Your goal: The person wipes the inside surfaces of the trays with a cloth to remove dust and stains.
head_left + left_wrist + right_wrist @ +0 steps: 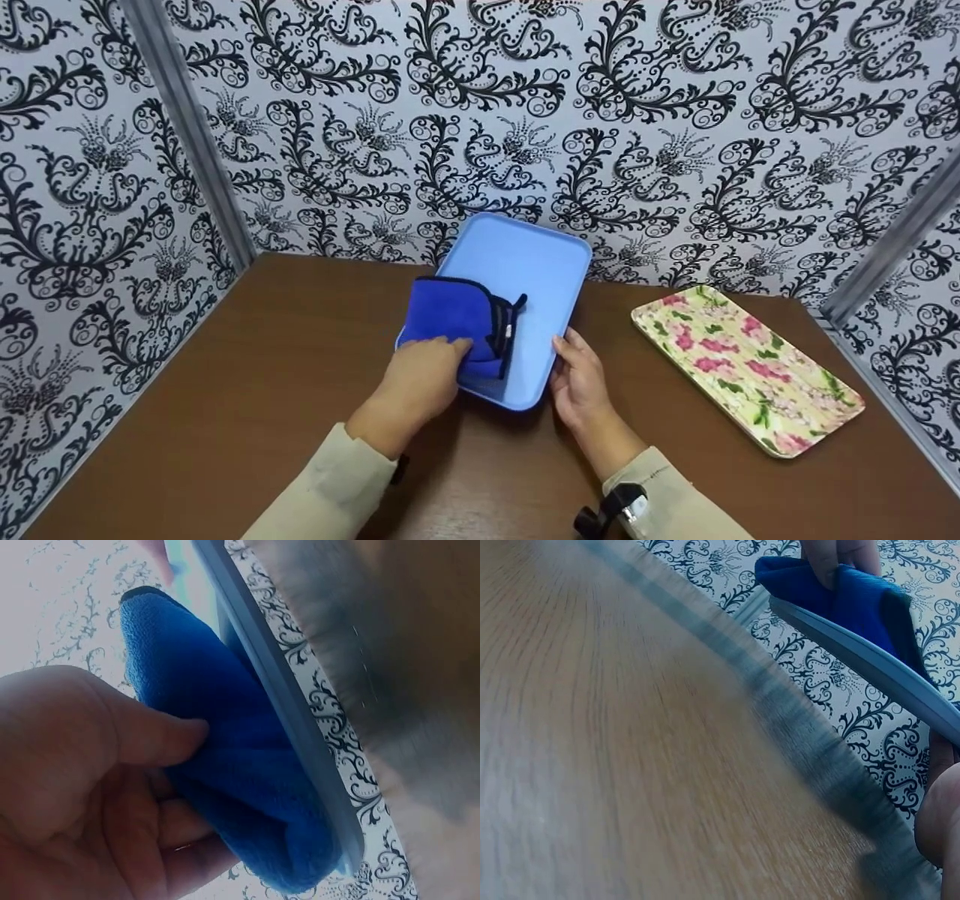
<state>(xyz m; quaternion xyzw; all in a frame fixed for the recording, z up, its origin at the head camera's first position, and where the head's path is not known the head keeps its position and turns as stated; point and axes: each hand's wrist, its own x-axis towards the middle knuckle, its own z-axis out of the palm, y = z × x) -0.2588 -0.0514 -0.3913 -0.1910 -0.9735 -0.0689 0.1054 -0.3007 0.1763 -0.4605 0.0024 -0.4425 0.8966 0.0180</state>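
A light blue tray (517, 262) is tilted up off the table, its inner face toward me. My right hand (582, 381) grips its right edge near the lower corner, thumb on the rim. Against the tray's inner face lies a folded blue cloth (448, 309) with black edging. My left hand (421, 379) holds this cloth by its lower left part. In the left wrist view the thumb (169, 736) presses on the cloth while the other fingers lie behind it. The right wrist view shows the tray's edge (870, 660) from the side, with the cloth above it.
On the right of the brown table (300, 360) lies a rectangular floral tray (742, 367) with pink flowers and green leaves. A wall with black scroll patterns (487, 135) stands behind the table, and similar panels flank it on both sides.
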